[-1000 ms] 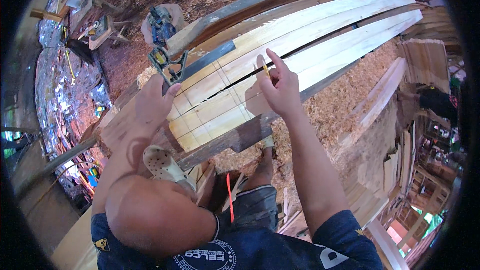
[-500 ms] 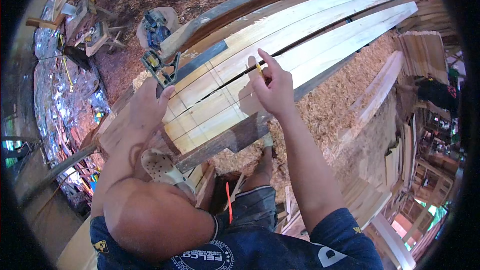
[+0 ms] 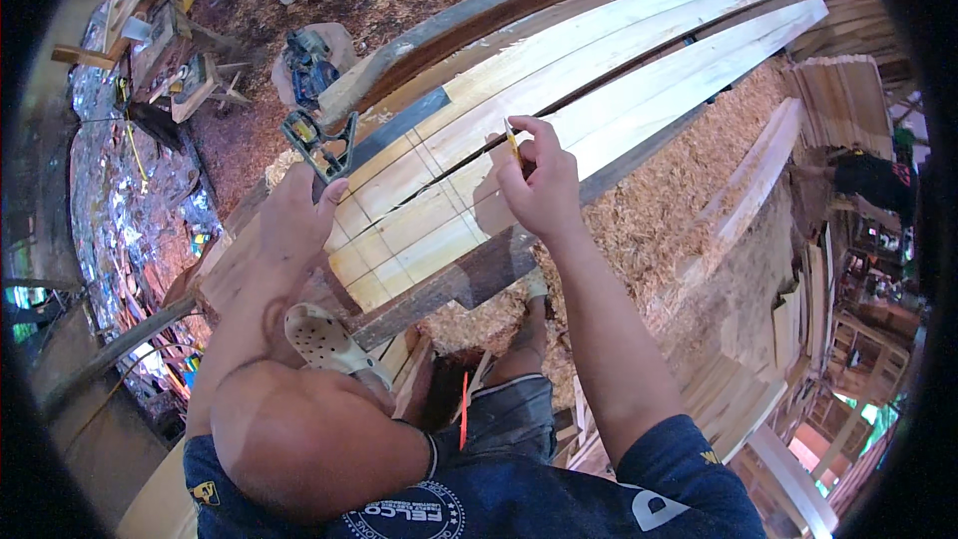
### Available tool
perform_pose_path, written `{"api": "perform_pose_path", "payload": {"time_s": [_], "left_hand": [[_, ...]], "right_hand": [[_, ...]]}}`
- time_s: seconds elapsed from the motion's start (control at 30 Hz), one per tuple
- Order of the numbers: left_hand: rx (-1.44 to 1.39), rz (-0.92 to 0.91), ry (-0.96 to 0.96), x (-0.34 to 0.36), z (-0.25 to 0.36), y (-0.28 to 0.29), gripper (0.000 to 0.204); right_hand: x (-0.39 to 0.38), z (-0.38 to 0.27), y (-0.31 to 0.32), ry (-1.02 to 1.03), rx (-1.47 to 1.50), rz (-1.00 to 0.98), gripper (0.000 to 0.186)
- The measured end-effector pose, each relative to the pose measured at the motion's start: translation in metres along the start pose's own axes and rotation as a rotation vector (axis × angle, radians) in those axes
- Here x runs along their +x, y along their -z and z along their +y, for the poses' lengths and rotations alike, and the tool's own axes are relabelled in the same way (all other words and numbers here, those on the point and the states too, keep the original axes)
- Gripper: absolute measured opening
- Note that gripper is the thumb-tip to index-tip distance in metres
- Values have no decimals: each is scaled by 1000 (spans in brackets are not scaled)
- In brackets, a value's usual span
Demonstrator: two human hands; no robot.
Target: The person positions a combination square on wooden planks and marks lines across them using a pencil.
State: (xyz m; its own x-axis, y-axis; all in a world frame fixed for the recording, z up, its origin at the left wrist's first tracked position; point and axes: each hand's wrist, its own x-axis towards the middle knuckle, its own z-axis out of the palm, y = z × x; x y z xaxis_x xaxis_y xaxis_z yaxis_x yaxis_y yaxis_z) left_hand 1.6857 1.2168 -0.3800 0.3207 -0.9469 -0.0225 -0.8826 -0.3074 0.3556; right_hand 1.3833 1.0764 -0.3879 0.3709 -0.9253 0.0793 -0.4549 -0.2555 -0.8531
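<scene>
My left hand (image 3: 299,212) is closed around the near end of a dark green, open-framed tool (image 3: 344,152) with a yellow part inside; its exact kind I cannot make out. The hand rests at the near left end of several pale planks (image 3: 439,162) laid side by side, with pencil lines drawn across them. Over the planks, my right hand (image 3: 544,185) pinches a slim yellow pencil (image 3: 514,147) between thumb and fingers, its pale end pointing up and away. A dark gap runs lengthwise between two planks near this hand.
Wood shavings (image 3: 639,205) heap along the right side. A curved beam (image 3: 479,0) lies beyond the planks, with a blue power tool (image 3: 311,65) at its left end. A person in dark clothing (image 3: 873,185) is at the right, and others' legs show at the top.
My right index finger, stretched out before, has bent in toward the pencil, which now tilts up more. My left hand keeps its hold on the green tool.
</scene>
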Motion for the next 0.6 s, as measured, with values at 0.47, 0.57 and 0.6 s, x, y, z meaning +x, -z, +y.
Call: {"api": "perform_pose_path", "payload": {"time_s": [0.47,0.57,0.6], "left_hand": [[6,31,-57,-1,-2,-2,47],[46,20,-24,-3,-10,-2,47],[39,36,-52,-2,-9,-3,47]], "right_hand": [[2,-1,-6,-183,38,-52,25],[-4,-18,-21,-63,-299,-102,23],[-4,-22,-25,-63,-300,-103,23]]}}
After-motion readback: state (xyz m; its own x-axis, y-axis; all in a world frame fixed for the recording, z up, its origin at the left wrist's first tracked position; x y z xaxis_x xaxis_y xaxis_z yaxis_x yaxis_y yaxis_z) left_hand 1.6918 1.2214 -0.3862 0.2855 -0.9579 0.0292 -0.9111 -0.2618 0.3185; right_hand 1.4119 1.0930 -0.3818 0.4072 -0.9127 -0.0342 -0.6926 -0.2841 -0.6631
